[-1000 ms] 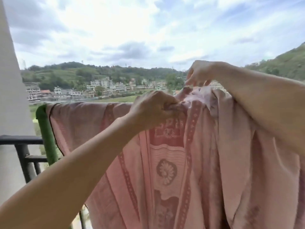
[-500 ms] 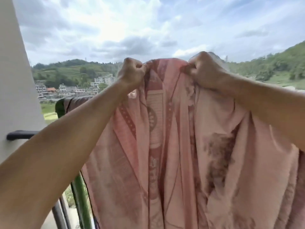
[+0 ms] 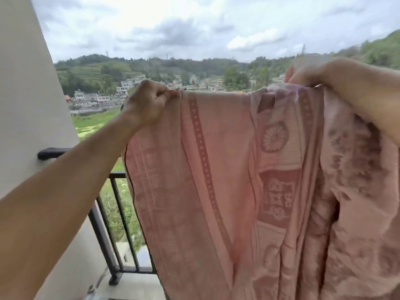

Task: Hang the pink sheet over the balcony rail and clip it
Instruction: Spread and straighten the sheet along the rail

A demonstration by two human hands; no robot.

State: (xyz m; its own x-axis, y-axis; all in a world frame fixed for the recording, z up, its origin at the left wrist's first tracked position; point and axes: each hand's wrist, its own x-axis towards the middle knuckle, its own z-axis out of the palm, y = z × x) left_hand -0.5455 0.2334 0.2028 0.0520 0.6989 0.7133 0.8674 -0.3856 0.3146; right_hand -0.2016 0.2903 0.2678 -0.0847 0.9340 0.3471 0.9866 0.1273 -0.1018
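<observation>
Both hands, left hand (image 3: pixel 149 102) and right hand (image 3: pixel 307 75), pinch the pink sheet (image 3: pixel 216 169) along its top edge, spreading it above the railing (image 3: pixel 112 213). Draping comes next, I judge; no clip visible.

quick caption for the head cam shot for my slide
Both hands, left and right, hold the pink sheet up by its top edge, spread above the black balcony rail.
</observation>
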